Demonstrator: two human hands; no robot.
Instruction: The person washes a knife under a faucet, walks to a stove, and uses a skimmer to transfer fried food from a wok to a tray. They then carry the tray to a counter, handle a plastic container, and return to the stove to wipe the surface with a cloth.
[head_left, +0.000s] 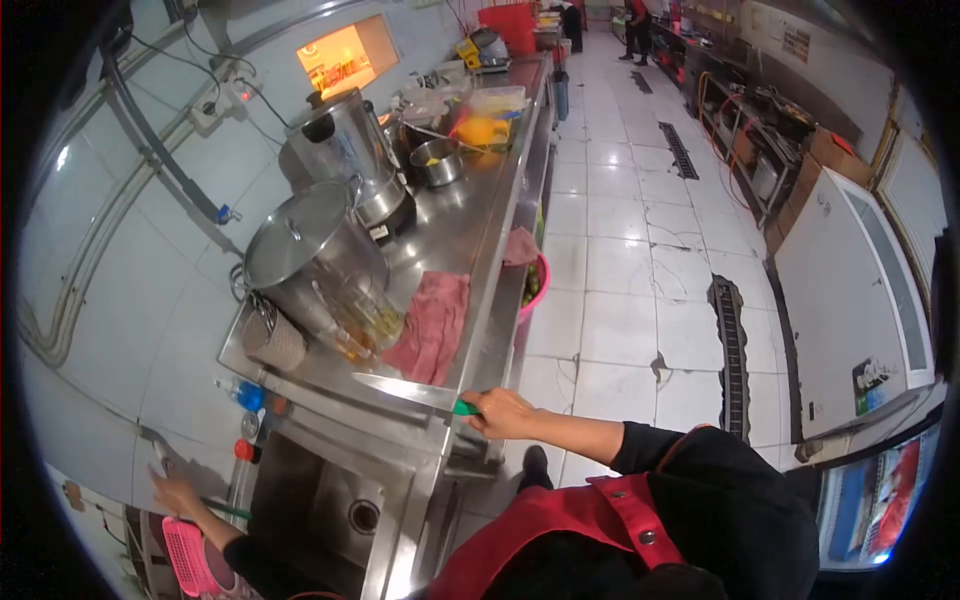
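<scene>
Steel counter [451,232]: pot [437,173] with something yellow [433,161], right hand [497,413] gripping knife [408,390].

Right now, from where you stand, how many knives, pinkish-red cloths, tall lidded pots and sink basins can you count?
Knife: 1, in the right hand
Pinkish-red cloths: 2
Tall lidded pot: 1
Sink basin: 1
Total: 5

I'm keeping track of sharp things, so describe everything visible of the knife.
The knife has a green handle, mostly hidden in your right hand, and a long, shiny, metal-looking blade tapering to a point. It points leftward over the steel counter, between sink and pink cloth; counter contact is unclear.
</scene>
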